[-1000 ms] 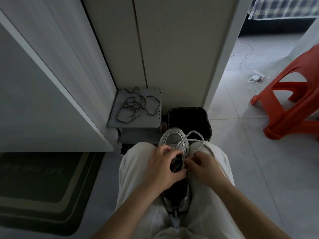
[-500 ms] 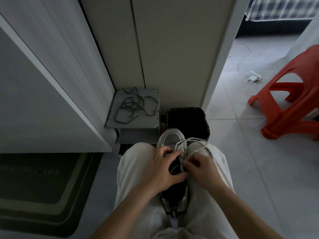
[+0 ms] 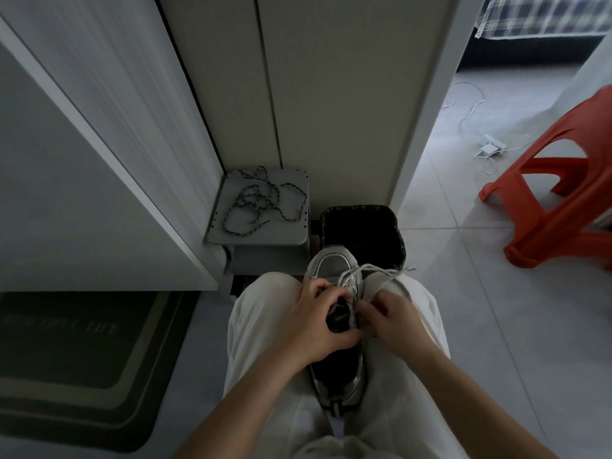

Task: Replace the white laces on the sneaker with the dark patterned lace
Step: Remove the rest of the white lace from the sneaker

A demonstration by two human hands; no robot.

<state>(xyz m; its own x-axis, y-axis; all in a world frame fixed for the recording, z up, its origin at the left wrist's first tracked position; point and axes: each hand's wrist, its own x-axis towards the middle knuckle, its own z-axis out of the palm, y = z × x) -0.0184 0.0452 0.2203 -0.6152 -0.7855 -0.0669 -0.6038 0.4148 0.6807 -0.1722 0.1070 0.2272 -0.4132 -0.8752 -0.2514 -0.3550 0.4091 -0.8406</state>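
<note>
Loose off-white trousers (image 3: 258,313) of light fabric, creased and folded across both thighs and knees. Left forearm (image 3: 251,392) and right forearm (image 3: 470,389) bare to the frame edge. Left grip (image 3: 318,326) and right grip (image 3: 397,323) likewise bare.

Left forearm: enters from 7 o'clock, bare. Your left hand (image 3: 314,323) sits just below centre, fingers curled over the sneaker (image 3: 332,265), thumb pointing toward 3 o'clock.
Right forearm: enters from 5 o'clock, bare. Your right hand (image 3: 395,323) lies at 3 o'clock of the left, knuckles up, fingertips (image 3: 366,308) bent inward and pinching the white lace (image 3: 371,270).
Hands close together; actual contact unclear.
</note>
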